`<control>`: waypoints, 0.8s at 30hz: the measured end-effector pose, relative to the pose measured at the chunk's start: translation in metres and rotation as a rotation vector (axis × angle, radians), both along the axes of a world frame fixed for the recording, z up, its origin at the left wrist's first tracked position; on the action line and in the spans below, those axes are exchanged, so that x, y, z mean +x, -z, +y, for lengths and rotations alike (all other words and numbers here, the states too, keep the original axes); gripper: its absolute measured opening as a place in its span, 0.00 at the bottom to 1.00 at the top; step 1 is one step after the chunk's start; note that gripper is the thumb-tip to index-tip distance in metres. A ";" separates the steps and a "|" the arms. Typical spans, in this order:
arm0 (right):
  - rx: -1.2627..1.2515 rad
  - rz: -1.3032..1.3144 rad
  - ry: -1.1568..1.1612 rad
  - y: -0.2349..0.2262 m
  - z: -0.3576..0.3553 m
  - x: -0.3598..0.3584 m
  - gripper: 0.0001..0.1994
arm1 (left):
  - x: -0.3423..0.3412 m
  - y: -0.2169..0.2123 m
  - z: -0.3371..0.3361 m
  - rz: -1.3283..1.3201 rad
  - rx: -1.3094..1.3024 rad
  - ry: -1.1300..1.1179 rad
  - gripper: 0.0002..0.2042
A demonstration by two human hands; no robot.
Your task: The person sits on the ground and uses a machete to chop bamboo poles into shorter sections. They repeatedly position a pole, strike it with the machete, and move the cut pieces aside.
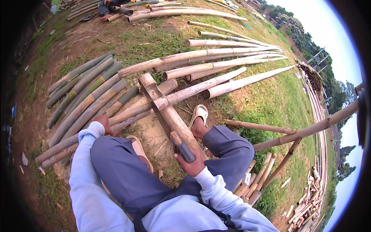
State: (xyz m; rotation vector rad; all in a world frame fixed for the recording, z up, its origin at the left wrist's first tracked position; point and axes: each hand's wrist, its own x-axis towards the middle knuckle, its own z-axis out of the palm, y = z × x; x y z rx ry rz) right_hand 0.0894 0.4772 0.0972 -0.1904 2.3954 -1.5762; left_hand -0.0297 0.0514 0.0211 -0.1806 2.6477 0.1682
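My left hand (102,123) is wrapped round a long bamboo pole (197,91) beside my left knee. The pole runs slantwise to the far right and rests across a thick, notched bamboo log (178,123) that slopes up between my legs. In my right hand (191,163) is the dark and wooden handle of a handsaw (160,119). Its long blade points away from me and lies against the pole where pole and log cross. Whether the teeth are in a cut is too small to tell. A second pole (129,121) lies just under the held one.
Cut bamboo lengths (87,87) lie piled at the left. Long poles (228,62) stretch over the grass ahead. A bamboo frame (309,129) stands at the right, above short pieces (257,181); another heap (307,207) lies farther right. Another person (110,7) works at the far left.
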 end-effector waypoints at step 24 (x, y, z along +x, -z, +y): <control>-0.021 0.070 -0.002 -0.001 -0.004 -0.003 0.13 | 0.000 0.014 -0.007 0.086 0.002 0.008 0.28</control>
